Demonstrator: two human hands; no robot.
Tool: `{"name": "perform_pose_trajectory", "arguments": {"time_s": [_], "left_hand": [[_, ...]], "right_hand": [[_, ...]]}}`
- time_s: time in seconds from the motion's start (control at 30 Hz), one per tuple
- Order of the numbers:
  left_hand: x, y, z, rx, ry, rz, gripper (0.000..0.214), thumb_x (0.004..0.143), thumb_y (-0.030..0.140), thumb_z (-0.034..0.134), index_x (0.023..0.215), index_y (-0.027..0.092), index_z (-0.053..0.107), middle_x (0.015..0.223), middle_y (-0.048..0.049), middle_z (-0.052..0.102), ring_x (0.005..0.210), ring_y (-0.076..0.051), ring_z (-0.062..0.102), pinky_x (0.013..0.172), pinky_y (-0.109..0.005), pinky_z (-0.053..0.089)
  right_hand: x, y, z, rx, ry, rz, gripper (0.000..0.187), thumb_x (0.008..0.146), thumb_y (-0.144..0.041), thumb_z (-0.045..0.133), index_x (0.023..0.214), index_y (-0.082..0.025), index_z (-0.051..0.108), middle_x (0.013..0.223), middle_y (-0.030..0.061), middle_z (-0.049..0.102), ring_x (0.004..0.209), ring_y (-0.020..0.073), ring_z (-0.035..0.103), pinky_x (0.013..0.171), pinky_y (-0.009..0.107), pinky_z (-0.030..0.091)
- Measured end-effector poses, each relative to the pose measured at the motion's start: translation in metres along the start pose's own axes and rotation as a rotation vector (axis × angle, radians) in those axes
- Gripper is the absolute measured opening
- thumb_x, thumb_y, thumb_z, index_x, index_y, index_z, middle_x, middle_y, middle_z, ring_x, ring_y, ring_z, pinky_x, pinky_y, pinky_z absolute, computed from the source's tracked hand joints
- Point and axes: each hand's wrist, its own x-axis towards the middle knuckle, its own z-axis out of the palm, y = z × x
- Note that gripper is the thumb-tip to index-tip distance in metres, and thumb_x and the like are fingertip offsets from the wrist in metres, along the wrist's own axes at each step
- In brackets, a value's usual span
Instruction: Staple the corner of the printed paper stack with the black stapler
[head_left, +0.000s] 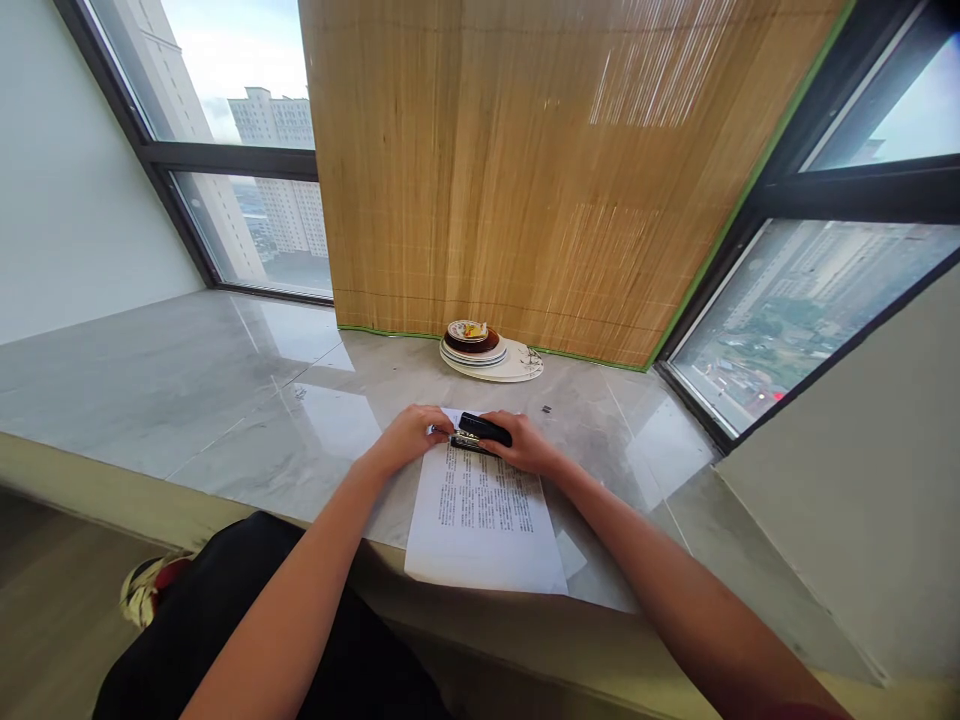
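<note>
A black stapler (pixel 484 430) is held over the top part of a printed sheet of paper (pixel 487 560), its jaws apart and some metal showing between them. My right hand (pixel 521 443) is closed around the stapler's right end. At the other end, my left hand (pixel 412 438) is pinched close to the metal part. Something small and dark shows by its fingertips, too small to name. The paper lies on the grey marble-look sill, and its near end reaches over the front edge.
Beyond the paper, a stack of plates (pixel 474 348) stands on a white oval board (pixel 521 365) against the bamboo blind (pixel 487 180). A small dark piece (pixel 546 409) lies on the sill (pixel 247 400). Dark-framed windows flank the blind.
</note>
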Motion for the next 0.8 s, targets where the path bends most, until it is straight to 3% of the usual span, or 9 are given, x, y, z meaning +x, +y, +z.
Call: {"name": "perform_pose_trajectory", "arguments": {"time_s": [0.63,0.8], "left_hand": [[-0.0003,0.0024,0.0014,-0.033,-0.014,0.080,0.016,0.085,0.007,0.071,0.086,0.021,0.079,0.096,-0.0048,0.077,0.091,-0.020,0.072,0.090,-0.031,0.054],[0.0003,0.0013,0.0037,-0.041,0.026,0.067,0.014,0.086,0.011,0.071,0.095,0.019,0.078,0.104,-0.0076,0.076,0.094,-0.021,0.071,0.092,-0.032,0.054]], "right_hand": [[0.0007,-0.0033,-0.0012,-0.005,-0.011,0.008,0.033,0.096,-0.033,0.072,0.127,-0.022,0.070,0.119,0.0095,0.078,0.104,0.0279,0.074,0.092,0.041,0.055],[0.0008,-0.0029,-0.0014,-0.016,-0.013,0.007,0.032,0.096,-0.033,0.072,0.126,-0.022,0.070,0.116,0.0095,0.079,0.101,0.0270,0.073,0.090,0.039,0.055]]}}
